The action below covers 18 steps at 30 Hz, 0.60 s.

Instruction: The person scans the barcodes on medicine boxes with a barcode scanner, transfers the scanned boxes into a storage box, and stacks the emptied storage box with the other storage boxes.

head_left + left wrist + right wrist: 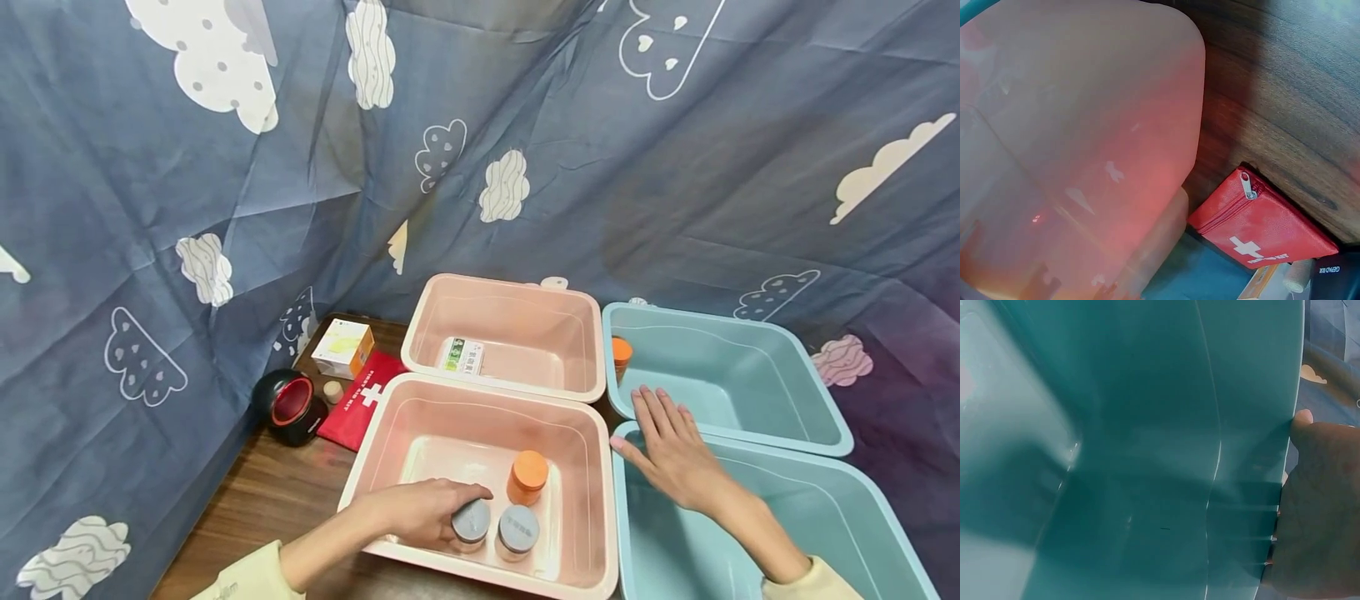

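Note:
In the head view my left hand (423, 510) reaches into the near pink bin (487, 387). Its thumb and fingers curl round a small jar with a grey lid (471, 522). Right beside that jar stands a second grey-lidded jar (517, 530), and an orange jar (528, 475) is just behind. My right hand (682, 458), fingers straight, lies over the rims where the near blue bin (757, 454) meets the far blue bin (727, 321). It holds nothing. In the right wrist view that hand (1319, 506) shows at the bin's edge.
An orange-lidded jar (621, 354) is in the far blue bin's left corner. A labelled card (463, 356) lies in the far pink bin (517, 287). Left of the bins are a red first aid pouch (363, 400), a box (342, 347), a beige roll (333, 391) and a black device (291, 406).

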### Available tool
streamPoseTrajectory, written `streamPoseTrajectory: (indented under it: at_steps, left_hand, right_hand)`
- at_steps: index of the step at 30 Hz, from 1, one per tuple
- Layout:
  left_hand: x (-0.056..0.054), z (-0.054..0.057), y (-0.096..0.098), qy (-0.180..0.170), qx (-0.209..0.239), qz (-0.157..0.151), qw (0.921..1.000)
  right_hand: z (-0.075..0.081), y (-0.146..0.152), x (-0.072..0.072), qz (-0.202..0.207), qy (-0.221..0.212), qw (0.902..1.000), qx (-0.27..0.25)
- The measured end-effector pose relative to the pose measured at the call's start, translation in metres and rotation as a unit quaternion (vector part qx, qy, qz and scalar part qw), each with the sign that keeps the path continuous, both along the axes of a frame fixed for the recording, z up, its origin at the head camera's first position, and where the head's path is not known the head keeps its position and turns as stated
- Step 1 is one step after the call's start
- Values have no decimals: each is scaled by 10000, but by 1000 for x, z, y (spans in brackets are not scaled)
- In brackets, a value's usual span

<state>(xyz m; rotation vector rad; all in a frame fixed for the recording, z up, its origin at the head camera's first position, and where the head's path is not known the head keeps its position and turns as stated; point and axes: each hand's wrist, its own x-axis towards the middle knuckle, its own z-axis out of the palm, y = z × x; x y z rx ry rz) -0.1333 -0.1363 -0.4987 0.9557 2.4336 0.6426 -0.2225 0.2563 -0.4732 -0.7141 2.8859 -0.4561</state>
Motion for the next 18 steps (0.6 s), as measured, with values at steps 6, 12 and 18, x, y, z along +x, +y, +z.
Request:
streamPoseTrajectory:
  at_steps: [6,12,18]
  left_hand:
    - [-4,0,1,-109,200,79,9997]
    - [-8,8,-9,-74,871,520,9948]
    - [-9,18,-25,-416,2141,1313,9670]
  right_hand:
    - [-1,1,3,32,274,9995,-124]
    - [1,0,4,30,314,9995,-102]
    - [7,-3,5,-55,72,9999,-135]
